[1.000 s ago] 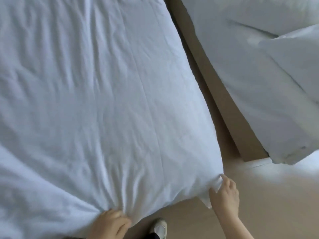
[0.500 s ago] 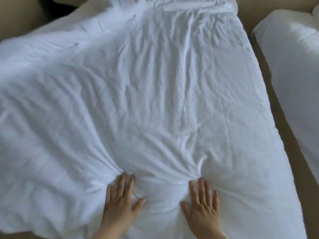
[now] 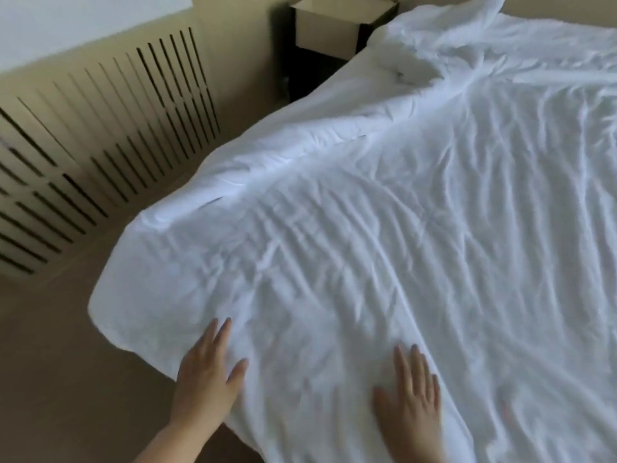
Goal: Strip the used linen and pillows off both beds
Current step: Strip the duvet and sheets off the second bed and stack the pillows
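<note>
A wrinkled white duvet (image 3: 384,235) covers the bed and fills most of the head view, bunched up towards the far end. My left hand (image 3: 208,375) lies flat on the duvet's near left edge with fingers straight and spread. My right hand (image 3: 412,399) presses flat on the duvet further right, fingers straight too. Neither hand grips the fabric. No pillow shows on this bed.
A slatted cream radiator cover (image 3: 100,135) runs along the wall on the left. A dark bedside stand with a pale box-shaped top (image 3: 334,25) sits at the bed's far left corner. Beige floor (image 3: 60,379) lies left of the bed.
The view has swung left, from the gap between the beds to the bed's left side. My hands let go of the duvet's corner and edge and now lie flat on it, further left.
</note>
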Tool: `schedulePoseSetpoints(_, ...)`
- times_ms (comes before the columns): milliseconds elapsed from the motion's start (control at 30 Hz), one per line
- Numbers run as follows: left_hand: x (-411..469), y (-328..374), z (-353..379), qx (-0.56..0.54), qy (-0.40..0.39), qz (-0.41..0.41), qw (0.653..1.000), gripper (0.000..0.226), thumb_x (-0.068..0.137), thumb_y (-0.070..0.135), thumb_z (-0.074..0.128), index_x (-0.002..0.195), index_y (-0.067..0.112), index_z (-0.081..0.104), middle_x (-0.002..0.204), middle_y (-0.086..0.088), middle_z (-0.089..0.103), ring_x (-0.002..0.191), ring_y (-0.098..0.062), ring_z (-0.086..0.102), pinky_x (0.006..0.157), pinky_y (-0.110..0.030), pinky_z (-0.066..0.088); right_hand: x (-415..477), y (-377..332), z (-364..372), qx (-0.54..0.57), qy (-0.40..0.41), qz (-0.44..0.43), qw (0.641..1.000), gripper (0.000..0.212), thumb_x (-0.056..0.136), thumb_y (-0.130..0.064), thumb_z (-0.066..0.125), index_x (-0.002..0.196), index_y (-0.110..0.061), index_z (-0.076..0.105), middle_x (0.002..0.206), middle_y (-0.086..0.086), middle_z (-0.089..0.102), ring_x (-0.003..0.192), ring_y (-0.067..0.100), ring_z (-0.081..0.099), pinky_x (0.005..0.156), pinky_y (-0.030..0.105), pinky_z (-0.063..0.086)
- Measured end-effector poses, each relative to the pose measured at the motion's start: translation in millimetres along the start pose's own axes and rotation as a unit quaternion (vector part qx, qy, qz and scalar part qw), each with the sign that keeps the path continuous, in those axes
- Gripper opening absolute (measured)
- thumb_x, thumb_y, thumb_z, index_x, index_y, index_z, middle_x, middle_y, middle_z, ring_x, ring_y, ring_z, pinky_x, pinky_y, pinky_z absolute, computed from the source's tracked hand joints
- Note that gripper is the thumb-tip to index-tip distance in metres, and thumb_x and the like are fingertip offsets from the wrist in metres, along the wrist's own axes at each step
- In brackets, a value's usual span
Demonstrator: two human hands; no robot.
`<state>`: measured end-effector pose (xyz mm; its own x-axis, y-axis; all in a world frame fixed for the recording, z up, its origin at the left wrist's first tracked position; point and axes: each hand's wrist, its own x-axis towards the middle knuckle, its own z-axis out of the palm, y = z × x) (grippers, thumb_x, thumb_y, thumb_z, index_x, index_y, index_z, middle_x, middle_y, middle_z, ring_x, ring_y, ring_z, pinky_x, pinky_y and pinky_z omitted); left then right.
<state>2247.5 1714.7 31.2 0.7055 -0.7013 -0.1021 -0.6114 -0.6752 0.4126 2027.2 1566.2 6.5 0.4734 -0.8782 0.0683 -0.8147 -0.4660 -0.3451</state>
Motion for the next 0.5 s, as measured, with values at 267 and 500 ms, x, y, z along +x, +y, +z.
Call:
schedulePoseSetpoints(267, 69.3, -107.6, -9.9, 0.076, -0.141, 0.010, 0.987, 0.095, 0.057, 0.067, 0.020, 0.139, 0.020, 0.030, 0.130, 0.006, 0.057, 0.128, -0.011, 0.037, 0.095, -0.020, 0.033, 74.6, -200.4, 77.3, -0.017, -0.161, -0.128, 0.978, 0.067, 0.068, -0.051, 0.035, 0.125, -0.017, 0.042, 0.118, 0.011, 0.065, 0.114, 0.020, 0.040, 0.107, 0.028, 0.007)
schedulePoseSetpoints(500, 124.0, -146.3, -68.6, -0.040, -0.193, 0.103, 0.975, 0.075, 0.059, 0.062, 0.021, 0.133, 0.056, 0.012, 0.135, 0.025, 0.043, 0.116, 0.016, 0.044, 0.092, -0.005, 0.037, 178.7, -344.8, 109.7, 0.050, -0.303, -0.043, 0.951, 0.081, 0.083, -0.058, 0.011, 0.144, -0.016, -0.021, 0.155, 0.005, -0.018, 0.145, 0.020, -0.011, 0.116, 0.035, -0.008)
